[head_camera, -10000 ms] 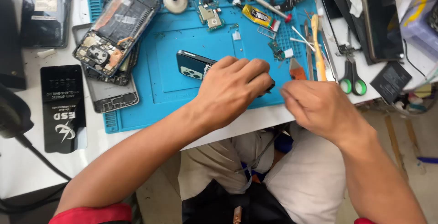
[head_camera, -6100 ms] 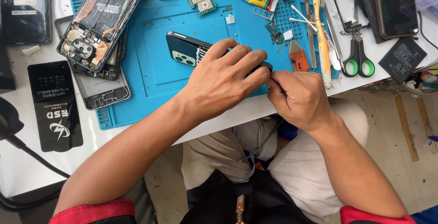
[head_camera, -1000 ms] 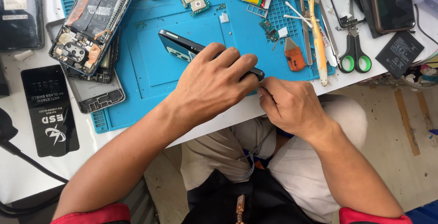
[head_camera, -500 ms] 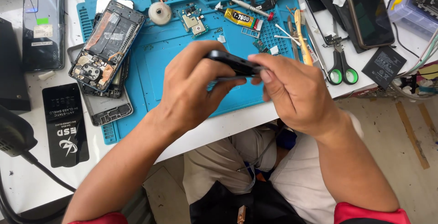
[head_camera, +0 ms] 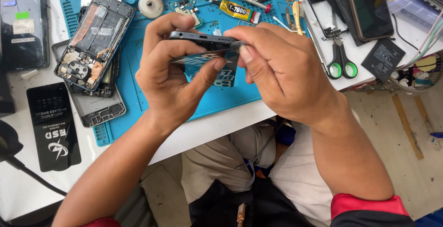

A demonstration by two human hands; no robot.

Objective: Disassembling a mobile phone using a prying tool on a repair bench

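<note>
- Above the blue repair mat (head_camera: pixel 138 116), the left hand (head_camera: pixel 177 81) grips a dark smartphone (head_camera: pixel 203 42) edge-on, lifted clear of it.
- Right hand (head_camera: pixel 284 70) pinches the phone's right end, fingers closed.
- Green-handled scissors (head_camera: pixel 341 65) lie just beside.

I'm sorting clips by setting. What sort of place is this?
Most likely a phone repair bench: an opened phone lies on a blue repair mat, with a glue tube and scissors nearby, while both hands hold another phone.
</note>
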